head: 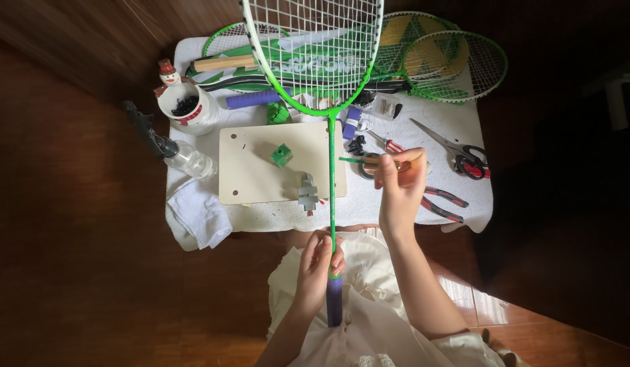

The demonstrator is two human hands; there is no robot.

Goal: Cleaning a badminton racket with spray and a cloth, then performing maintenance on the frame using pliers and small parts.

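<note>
Nearest me, my left hand (319,261) grips the green racket (332,170) at its purple handle, shaft running up over the bench (464,197). My right hand (398,183) pinches a thin green-tipped tool (369,161) beside the shaft. Beyond, pliers (443,202) and scissors (457,151). Risk, I'd say: a loosened grip lets the upright racket tip onto them.
</note>
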